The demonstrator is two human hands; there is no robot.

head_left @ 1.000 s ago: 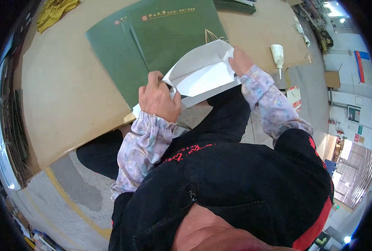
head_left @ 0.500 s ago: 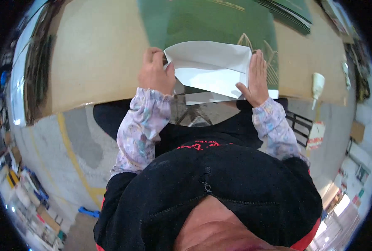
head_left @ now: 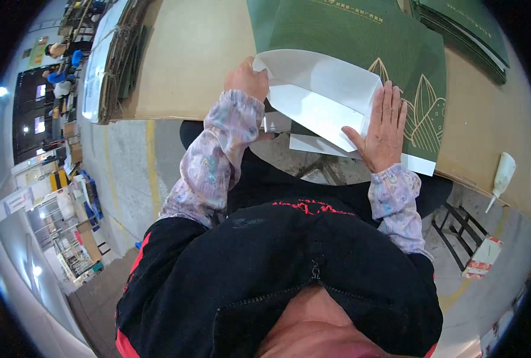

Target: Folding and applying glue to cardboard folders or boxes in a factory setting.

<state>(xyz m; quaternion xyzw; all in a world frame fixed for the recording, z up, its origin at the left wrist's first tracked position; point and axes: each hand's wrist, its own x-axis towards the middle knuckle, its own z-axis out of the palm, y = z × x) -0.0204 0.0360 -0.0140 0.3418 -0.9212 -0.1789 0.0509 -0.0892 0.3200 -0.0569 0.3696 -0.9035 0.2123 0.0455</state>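
We see the white folded flap (head_left: pixel 319 98) of the green card sheet (head_left: pixel 361 42) at upper centre, between our 2 hands. Our left hand (head_left: pixel 247 77) grips its upper-left corner, while our right hand (head_left: pixel 382 128) presses flat, fingers spread, on its right edge.

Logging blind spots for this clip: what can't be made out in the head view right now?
- Left hand: fingertips hidden behind the white folded flap.
- Green printed sheet: far end cut off by the top edge.
- Glue bottle: too small and warped at the rim to see its contents.
- Table edge below the flap: hidden by the sheet's overhang.
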